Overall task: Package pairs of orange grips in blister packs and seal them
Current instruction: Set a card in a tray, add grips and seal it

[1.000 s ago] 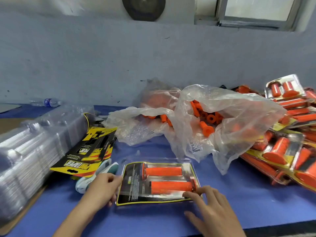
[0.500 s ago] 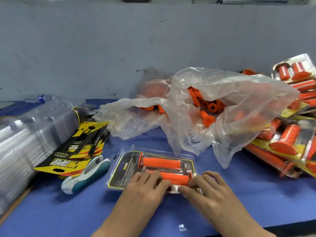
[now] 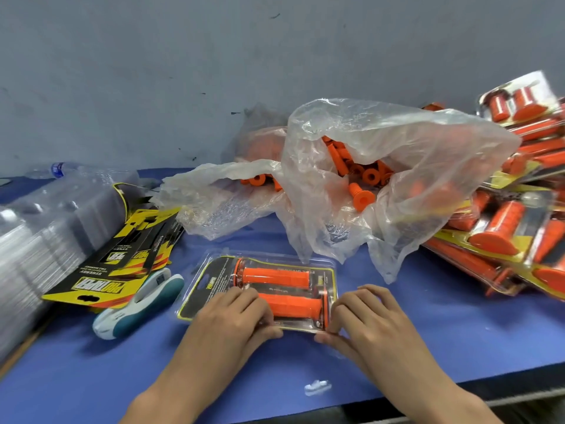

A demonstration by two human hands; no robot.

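Note:
A clear blister pack (image 3: 214, 283) with a black and yellow card lies flat on the blue table, just in front of me. Two orange grips lie in it side by side, the far grip (image 3: 275, 275) and the near grip (image 3: 293, 306). My left hand (image 3: 232, 319) lies over the pack's near left part, with fingers on top and the thumb at the near edge, pinching it. At the near right corner my right hand (image 3: 367, 319) pinches the pack the same way.
A clear plastic bag (image 3: 412, 166) of loose orange grips lies behind the pack. Sealed packs (image 3: 501, 234) are piled at the right. At the left are stacked clear shells (image 3: 46, 240), printed cards (image 3: 122, 258) and a white and teal stapler (image 3: 140, 304). The table's front edge (image 3: 458, 384) is close.
My left hand moved from the pack's left side onto its near edge. My right hand shifted to the near right corner. Both now pinch the pack.

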